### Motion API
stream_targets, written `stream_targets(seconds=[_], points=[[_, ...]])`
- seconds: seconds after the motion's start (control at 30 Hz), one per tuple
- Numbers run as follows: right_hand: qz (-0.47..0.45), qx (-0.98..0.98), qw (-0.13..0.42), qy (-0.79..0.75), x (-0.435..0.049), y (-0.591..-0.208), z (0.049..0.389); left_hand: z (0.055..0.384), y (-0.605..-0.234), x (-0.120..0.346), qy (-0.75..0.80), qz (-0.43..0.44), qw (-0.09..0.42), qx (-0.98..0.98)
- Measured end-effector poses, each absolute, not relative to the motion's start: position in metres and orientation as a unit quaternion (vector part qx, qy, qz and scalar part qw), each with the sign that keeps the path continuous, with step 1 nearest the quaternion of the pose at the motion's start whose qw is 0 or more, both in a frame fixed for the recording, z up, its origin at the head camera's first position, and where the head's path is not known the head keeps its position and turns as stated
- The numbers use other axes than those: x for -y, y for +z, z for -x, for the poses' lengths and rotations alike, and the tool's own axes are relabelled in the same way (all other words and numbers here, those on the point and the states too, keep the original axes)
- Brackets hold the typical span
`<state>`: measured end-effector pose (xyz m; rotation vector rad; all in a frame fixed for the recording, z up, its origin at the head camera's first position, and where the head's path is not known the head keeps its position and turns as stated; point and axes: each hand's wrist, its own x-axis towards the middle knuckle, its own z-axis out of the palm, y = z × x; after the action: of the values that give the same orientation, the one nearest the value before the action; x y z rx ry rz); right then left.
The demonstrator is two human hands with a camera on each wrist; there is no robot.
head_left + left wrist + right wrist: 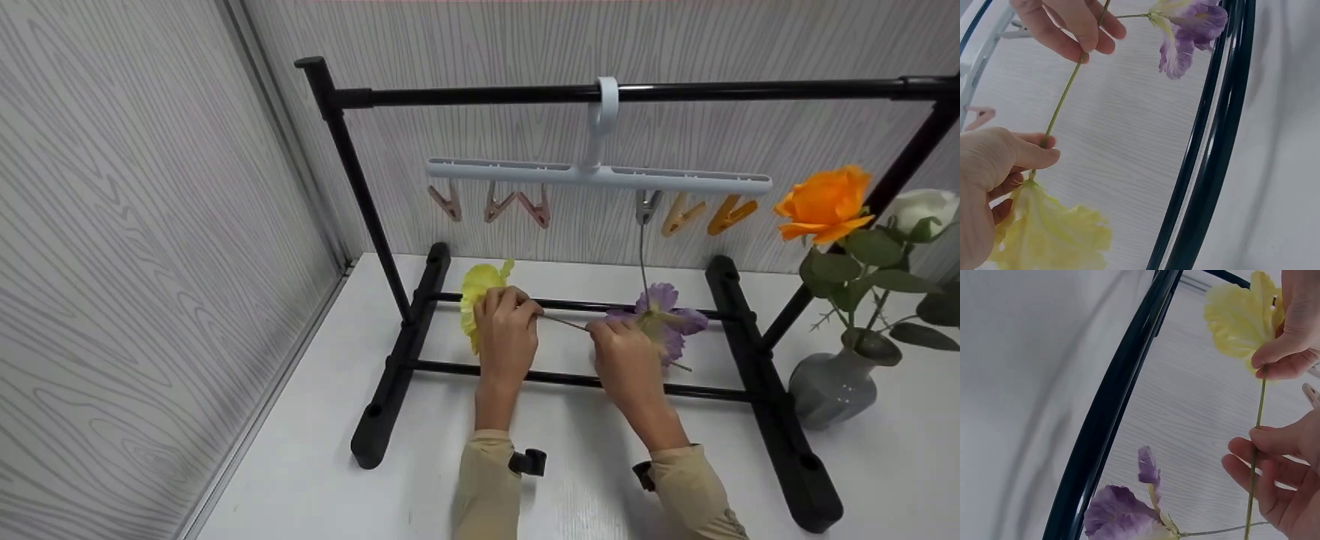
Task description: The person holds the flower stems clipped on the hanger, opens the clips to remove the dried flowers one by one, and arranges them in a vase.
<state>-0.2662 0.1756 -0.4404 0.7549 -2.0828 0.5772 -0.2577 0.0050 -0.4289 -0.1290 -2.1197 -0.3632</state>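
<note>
My left hand (507, 330) pinches the green stem just below the head of a yellow artificial flower (1053, 233). Farther along the same stem (1260, 402), my right hand (624, 360) pinches it between thumb and fingers. The stem runs straight between both hands, and the yellow bloom points left in the head view. A purple artificial flower (667, 321) hangs head down beside my right hand, its stem held above by a grey clip (646, 207). My right hand partly covers the purple petals in the head view.
A pale blue hanger (517, 171) hooks over the top bar of a black rack (480, 95). Pink clips (499, 202) hang at its left, orange clips (731, 215) at its right. A grey vase (832, 390) with an orange rose (825, 202) and a white rose (924, 211) stands at right.
</note>
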Motion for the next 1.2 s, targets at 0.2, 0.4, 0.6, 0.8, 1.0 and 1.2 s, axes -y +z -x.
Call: stream_targets(seconds=[0.2,0.4,0.6,0.8,1.0,1.2], points=[[-0.296,0.835,0.406,0.224,-0.176,-0.438,0.265,0.257,-0.429,-0.006,-0.138,0.062,0.473,0.868],[-0.292,0.833,0.413,0.223,-0.176,-0.441,0.267,0.256,-0.429,-0.007,-0.129,0.081,0.454,0.878],[-0.325,0.801,0.432,0.258,-0.175,-0.443,0.269,0.255,-0.426,-0.014,-0.126,0.101,0.461,0.872],[-0.340,0.774,0.445,0.295,-0.179,-0.441,0.272,0.257,-0.427,-0.016,-0.133,0.103,0.471,0.866],[-0.338,0.771,0.429,0.329,-0.192,-0.437,0.277,0.257,-0.430,-0.008,-0.141,0.084,0.433,0.886],[-0.321,0.775,0.413,0.354,-0.204,-0.430,0.280,0.256,-0.433,0.003,-0.150,0.064,0.401,0.902]])
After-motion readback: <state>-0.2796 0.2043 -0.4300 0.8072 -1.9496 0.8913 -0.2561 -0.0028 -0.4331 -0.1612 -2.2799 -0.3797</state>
